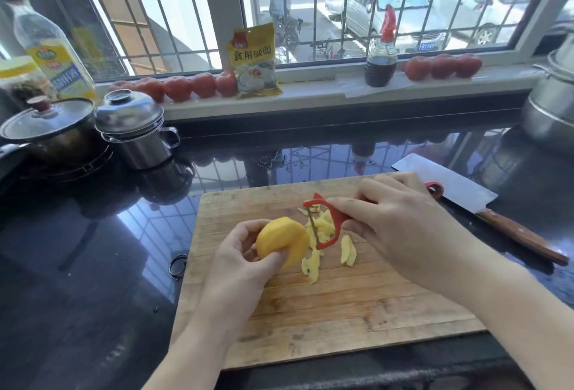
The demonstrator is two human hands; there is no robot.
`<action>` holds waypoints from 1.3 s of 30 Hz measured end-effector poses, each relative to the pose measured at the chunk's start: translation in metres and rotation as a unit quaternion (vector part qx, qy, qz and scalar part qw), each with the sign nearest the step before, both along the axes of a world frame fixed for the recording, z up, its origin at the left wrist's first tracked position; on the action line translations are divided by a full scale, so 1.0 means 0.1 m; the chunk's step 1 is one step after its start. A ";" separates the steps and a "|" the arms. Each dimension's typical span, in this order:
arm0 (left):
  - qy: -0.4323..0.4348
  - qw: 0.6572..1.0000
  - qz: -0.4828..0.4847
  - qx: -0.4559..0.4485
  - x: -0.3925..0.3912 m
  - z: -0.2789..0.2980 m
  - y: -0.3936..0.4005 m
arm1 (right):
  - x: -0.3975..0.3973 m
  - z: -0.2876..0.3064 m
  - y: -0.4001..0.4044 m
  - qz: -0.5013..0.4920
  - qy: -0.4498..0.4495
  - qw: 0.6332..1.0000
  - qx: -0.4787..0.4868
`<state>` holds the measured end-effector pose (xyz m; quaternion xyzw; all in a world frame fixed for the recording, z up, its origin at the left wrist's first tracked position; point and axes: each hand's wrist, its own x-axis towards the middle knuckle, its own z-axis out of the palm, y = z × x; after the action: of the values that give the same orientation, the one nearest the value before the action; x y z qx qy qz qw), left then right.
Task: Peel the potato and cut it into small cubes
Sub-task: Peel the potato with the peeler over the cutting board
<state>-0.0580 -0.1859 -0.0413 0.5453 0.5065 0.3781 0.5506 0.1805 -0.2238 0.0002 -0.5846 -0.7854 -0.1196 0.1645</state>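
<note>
A yellow potato (284, 240) with most of its skin off is gripped by my left hand (245, 257) just above the wooden cutting board (326, 305). My right hand (400, 222) holds a red Y-shaped peeler (326, 222), whose blade sits against the potato's right end. Several pale peel strips (323, 243) lie on the board below and to the right of the potato. A cleaver (450, 186) with a wooden handle lies on the counter beyond the board's right corner.
Two lidded pots (133, 128) stand at the left on the dark glossy counter (93, 249). A large steel pot (549, 103) is at the right edge. Tomatoes (186, 86), a yellow packet (254, 61) and bottles line the windowsill. A small ring (178, 263) lies left of the board.
</note>
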 end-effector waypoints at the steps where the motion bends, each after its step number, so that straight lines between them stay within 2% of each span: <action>1: 0.009 1.000 -0.002 0.010 0.01 0.00 -0.01 | -0.07 0.03 -0.01 0.014 -0.005 1.000 0.002; 5: 0.001 0.999 -0.007 0.036 0.01 0.04 -0.05 | -0.24 0.07 0.01 0.029 -0.012 0.999 -0.021; 11: -0.073 0.997 0.003 0.040 -0.01 0.03 -0.10 | -0.24 0.02 0.02 0.003 0.048 0.997 -0.062; 13: -0.087 0.996 0.007 0.030 0.00 -0.04 -0.10 | -0.15 -0.05 0.04 -0.021 0.074 0.992 -0.105; 18: -0.116 0.992 0.038 0.005 0.02 -0.19 -0.04 | 0.11 -0.28 0.07 -0.104 -0.007 0.979 -0.175; 21: -0.062 0.997 0.024 0.029 -0.01 -0.20 -0.01 | 0.17 -0.33 0.04 -0.133 -0.021 0.977 -0.166; 23: -0.026 0.999 0.012 0.044 -0.02 -0.18 -0.01 | 0.17 -0.33 0.04 -0.128 -0.016 0.984 -0.124; 27: 0.015 0.997 0.006 0.079 -0.02 -0.16 -0.03 | 0.08 -0.23 0.02 -0.059 0.003 0.998 -0.026; 31: 0.049 0.993 0.006 0.107 -0.04 -0.16 -0.05 | -0.03 -0.10 0.00 -0.024 -0.016 1.000 0.008; 36: 0.099 0.981 0.014 0.165 -0.02 -0.16 -0.08 | 0.01 -0.16 0.10 -0.123 -0.105 0.983 -0.091; 39: 0.116 0.974 0.024 0.192 -0.03 -0.15 -0.09 | 0.06 -0.18 0.07 -0.177 -0.100 0.977 -0.067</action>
<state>-0.0609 -0.1950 -0.0560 0.6686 0.4977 0.4158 0.3638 0.1862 -0.2166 -0.0181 -0.7091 -0.6883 -0.1515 0.0219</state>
